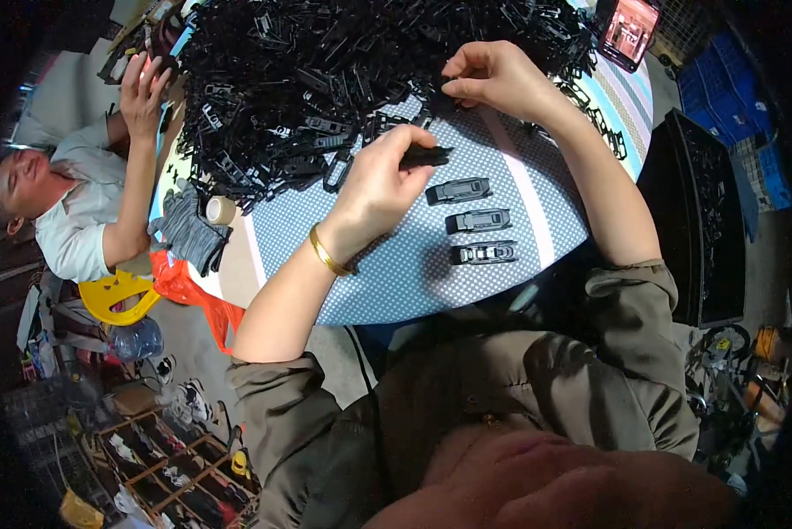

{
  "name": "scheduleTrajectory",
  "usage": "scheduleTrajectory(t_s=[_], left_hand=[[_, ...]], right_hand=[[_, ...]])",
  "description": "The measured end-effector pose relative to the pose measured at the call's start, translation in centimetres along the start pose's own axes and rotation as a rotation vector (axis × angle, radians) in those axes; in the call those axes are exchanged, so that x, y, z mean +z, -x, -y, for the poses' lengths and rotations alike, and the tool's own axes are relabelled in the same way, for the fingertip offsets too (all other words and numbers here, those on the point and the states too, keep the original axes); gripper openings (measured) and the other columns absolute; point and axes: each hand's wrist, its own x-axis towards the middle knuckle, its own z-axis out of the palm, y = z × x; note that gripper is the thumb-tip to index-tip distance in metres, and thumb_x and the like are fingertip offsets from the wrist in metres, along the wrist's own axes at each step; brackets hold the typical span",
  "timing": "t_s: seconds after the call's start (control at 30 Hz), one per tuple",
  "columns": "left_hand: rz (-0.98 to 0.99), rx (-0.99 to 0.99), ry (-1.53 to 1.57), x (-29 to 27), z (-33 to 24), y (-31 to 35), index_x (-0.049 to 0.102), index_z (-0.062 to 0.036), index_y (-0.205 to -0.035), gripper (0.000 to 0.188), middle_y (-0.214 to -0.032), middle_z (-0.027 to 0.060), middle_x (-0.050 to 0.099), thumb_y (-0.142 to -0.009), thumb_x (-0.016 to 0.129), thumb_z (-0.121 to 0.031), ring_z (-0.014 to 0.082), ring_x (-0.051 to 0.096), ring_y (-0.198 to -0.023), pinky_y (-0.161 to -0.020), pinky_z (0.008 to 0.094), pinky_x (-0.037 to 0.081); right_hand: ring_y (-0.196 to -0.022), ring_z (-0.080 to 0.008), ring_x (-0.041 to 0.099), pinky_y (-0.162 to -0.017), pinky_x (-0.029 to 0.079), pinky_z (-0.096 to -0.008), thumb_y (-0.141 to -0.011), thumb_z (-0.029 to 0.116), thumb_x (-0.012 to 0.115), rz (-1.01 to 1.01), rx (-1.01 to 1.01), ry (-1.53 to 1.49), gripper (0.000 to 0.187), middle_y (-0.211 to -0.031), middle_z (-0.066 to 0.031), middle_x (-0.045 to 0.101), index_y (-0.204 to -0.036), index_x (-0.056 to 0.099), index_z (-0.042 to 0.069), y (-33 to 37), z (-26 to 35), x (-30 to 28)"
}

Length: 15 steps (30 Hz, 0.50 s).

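Observation:
My left hand (385,181) is closed around a black plastic clip-like part (427,158), held just above the dotted tablecloth (387,278). Farther off and to the right, my right hand (498,84) has its fingertips pinched together at the edge of a big heap of black plastic parts (299,70). What those fingertips hold blends into the dark heap. Three similar parts lie in a column before me: a far one (458,190), a middle one (478,220) and a near one (484,253) that shows silvery metal.
A phone (630,33) stands at the far right. At the left are a tape roll (220,210), a grey glove (190,227) and an orange-red bag (189,291). A co-worker's raised hand (138,101) is beyond them. A black crate (700,220) stands right of the table.

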Motion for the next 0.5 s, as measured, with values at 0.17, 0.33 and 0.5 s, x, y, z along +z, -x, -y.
scheduleTrajectory(t_s=[0.17,0.33,0.5], left_hand=[[-0.026,0.23,-0.18,-0.1,1.1,0.3,0.052,0.0035,-0.093,0.023,-0.085,0.0168,0.054,-0.072,0.057,-0.001,0.0301,0.055,-0.078,-0.069,0.0344,0.045],[-0.248,0.217,-0.283,-0.9,0.4,0.2,0.054,-0.0008,-0.095,0.024,-0.087,0.0163,0.052,-0.071,0.057,0.002,0.0322,0.054,-0.072,-0.064,0.0357,0.045],[-0.345,-0.095,-0.086,-1.6,-0.3,-0.3,0.055,-0.004,-0.095,0.021,-0.083,0.0096,0.058,-0.075,0.059,-0.001,0.016,0.057,-0.063,-0.057,0.0277,0.046]], right_hand=[[-0.067,-0.0074,0.054,-0.06,0.046,-0.0203,-0.077,0.014,0.065,-0.068,-0.176,0.272,0.016,-0.085,-0.0026,0.059,-0.088,0.061,0.002,0.2,0.5,-0.5],[-0.069,-0.0068,0.052,-0.065,0.044,-0.0186,-0.078,0.019,0.064,-0.042,-0.033,-0.125,0.019,-0.096,-0.0057,0.059,-0.089,0.062,0.003,0.7,2.1,0.3],[-0.081,-0.0086,0.056,-0.074,0.047,-0.0207,-0.081,0.019,0.06,0.045,0.083,-0.362,0.019,-0.105,-0.0103,0.057,-0.088,0.06,0.0,1.6,2.6,2.9]])
